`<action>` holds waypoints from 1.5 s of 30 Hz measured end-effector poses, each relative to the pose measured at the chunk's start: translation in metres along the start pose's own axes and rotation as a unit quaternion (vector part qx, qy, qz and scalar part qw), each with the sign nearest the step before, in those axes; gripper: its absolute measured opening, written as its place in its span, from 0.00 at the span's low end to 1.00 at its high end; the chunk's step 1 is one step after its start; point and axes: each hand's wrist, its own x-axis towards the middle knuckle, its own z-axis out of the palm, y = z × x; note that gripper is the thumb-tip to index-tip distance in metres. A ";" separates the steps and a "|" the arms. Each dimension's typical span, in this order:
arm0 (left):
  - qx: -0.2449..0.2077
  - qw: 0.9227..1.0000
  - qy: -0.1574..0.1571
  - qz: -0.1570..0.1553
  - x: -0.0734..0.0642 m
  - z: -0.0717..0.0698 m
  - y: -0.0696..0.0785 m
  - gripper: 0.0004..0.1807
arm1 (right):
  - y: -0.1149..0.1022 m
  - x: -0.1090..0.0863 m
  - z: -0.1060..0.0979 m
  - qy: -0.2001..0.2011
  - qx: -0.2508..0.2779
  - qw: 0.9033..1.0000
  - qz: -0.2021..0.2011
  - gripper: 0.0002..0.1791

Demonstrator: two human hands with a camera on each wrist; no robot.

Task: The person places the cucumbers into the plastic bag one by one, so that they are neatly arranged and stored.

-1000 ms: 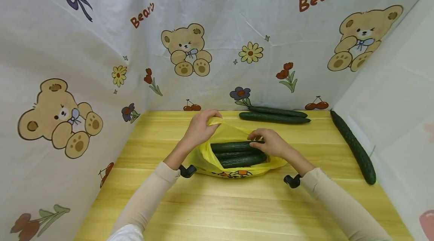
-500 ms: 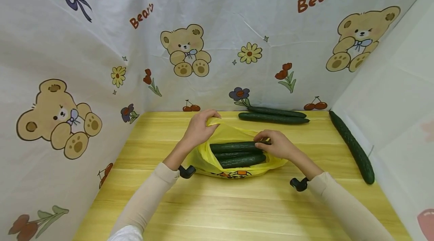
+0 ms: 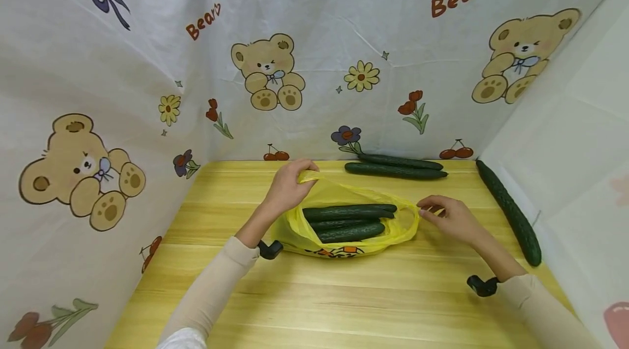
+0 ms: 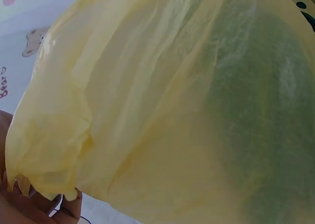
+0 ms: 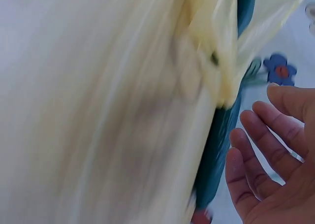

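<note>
A yellow plastic bag (image 3: 385, 241) lies on the table with its mouth held wide. Inside it rest several dark green cucumbers (image 3: 351, 233), side by side. My left hand (image 3: 288, 188) pinches the bag's rim at the back left, and in the left wrist view its fingers (image 4: 71, 209) grip the gathered plastic at lower left. The bag's wall fills most of that view, cucumbers showing through as a green shadow. At the bag's right end is my right hand (image 3: 452, 220), fingertips right at the rim. In the right wrist view its fingers (image 5: 268, 135) are loosely spread, holding nothing.
Two cucumbers (image 3: 395, 171) lie together along the back wall. Another cucumber (image 3: 511, 215) lies against the right wall. Bear-printed cloth (image 3: 314, 21) encloses the wooden table (image 3: 334, 305) at the back and left.
My right hand has let go of the upper cucumber in the bag and moved right to the bag's end. That cucumber's right end now shows. My left hand stays on the rim.
</note>
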 end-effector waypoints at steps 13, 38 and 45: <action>-0.009 1.000 -0.001 -0.007 -0.002 -0.004 -0.002 0.07 | 0.084 -0.055 -0.051 0.075 -0.068 0.992 0.080 0.25; -0.004 0.999 -0.027 -0.023 -0.004 -0.004 -0.002 0.27 | 0.161 -0.082 -0.060 0.067 -0.113 0.973 0.191 0.40; -0.014 1.000 -0.007 -0.003 -0.006 -0.004 -0.002 0.13 | 0.155 -0.084 -0.056 0.046 -0.128 0.970 0.200 0.41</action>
